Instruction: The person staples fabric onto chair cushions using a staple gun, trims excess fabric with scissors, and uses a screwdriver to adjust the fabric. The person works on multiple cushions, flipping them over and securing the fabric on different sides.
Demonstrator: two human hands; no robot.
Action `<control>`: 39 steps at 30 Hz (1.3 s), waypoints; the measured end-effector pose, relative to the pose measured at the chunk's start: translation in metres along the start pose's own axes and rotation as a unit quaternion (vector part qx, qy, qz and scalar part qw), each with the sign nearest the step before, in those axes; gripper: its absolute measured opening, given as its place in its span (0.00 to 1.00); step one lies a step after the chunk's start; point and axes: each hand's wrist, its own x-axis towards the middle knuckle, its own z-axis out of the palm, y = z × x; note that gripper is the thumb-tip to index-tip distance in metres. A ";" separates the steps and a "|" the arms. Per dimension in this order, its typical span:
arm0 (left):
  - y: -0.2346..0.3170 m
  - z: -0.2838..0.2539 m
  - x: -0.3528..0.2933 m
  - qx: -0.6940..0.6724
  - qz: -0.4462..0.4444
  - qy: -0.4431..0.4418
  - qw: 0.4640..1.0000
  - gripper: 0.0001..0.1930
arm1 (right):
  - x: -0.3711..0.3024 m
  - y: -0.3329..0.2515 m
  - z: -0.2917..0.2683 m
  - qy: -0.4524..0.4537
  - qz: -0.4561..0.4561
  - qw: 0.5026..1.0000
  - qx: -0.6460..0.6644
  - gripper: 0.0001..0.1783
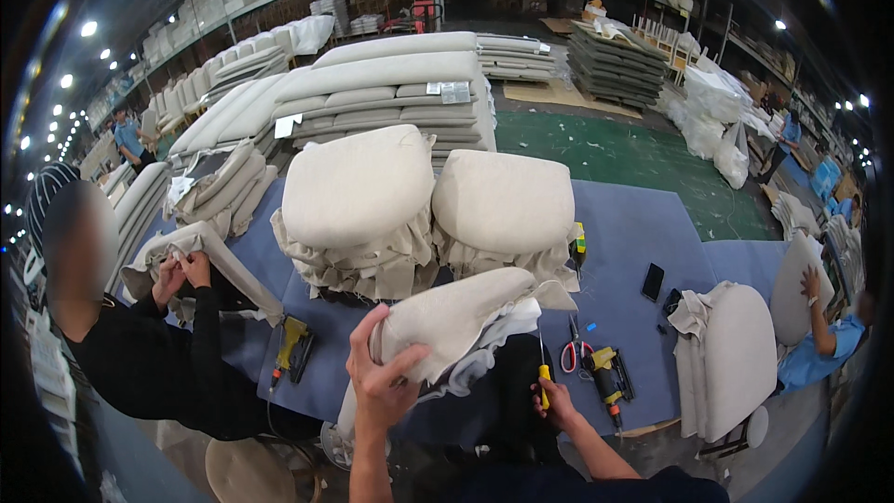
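Left hand (pixel 384 368) clasps a cushion (pixel 456 321) over the counter (pixel 317 393)'s near edge; right hand (pixel 555 404) grips a yellow-handled tool (pixel 544 374).

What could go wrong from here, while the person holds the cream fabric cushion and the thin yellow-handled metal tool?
The thin yellow-handled metal tool in the right hand points up close to the cream fabric cushion; a slip might tear it or hurt the left hand.
Only the left hand grips the cushion, so it could slip.
The yellow-and-black staple gun near the edge of the blue table could be knocked off.
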 end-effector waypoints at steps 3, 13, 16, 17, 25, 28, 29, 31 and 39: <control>0.007 -0.004 0.022 -0.020 -0.006 0.009 1.000 0.13 | -0.007 0.005 0.008 0.027 -0.017 0.999 0.041 0.16; -0.027 0.009 0.051 -0.301 -0.172 0.104 0.932 0.18 | -0.080 -0.031 0.090 -0.123 -0.229 0.965 0.024 0.18; -0.030 0.003 0.060 -0.356 -0.208 0.038 0.910 0.27 | -0.100 -0.051 0.110 -0.143 -0.249 0.958 -0.008 0.21; -0.033 0.004 0.059 -0.365 -0.199 -0.007 0.909 0.28 | -0.104 -0.054 0.113 -0.134 -0.265 0.954 -0.037 0.21; -0.039 0.013 0.060 -0.269 -0.190 -0.056 0.942 0.30 | -0.122 -0.073 0.118 -0.041 -0.436 0.861 -0.258 0.26; -0.044 0.016 0.057 -0.277 -0.179 -0.045 0.943 0.31 | -0.123 -0.081 0.124 -0.031 -0.469 0.836 -0.284 0.27; -0.044 0.014 0.057 -0.276 -0.183 -0.048 0.942 0.31 | -0.122 -0.083 0.123 -0.028 -0.478 0.826 -0.297 0.26; -0.042 0.013 0.057 -0.278 -0.191 -0.052 0.940 0.31 | -0.122 -0.087 0.124 -0.030 -0.497 0.806 -0.318 0.25; -0.041 0.013 0.054 -0.286 -0.169 -0.034 0.943 0.27 | -0.126 -0.098 0.128 -0.038 -0.548 0.748 -0.372 0.25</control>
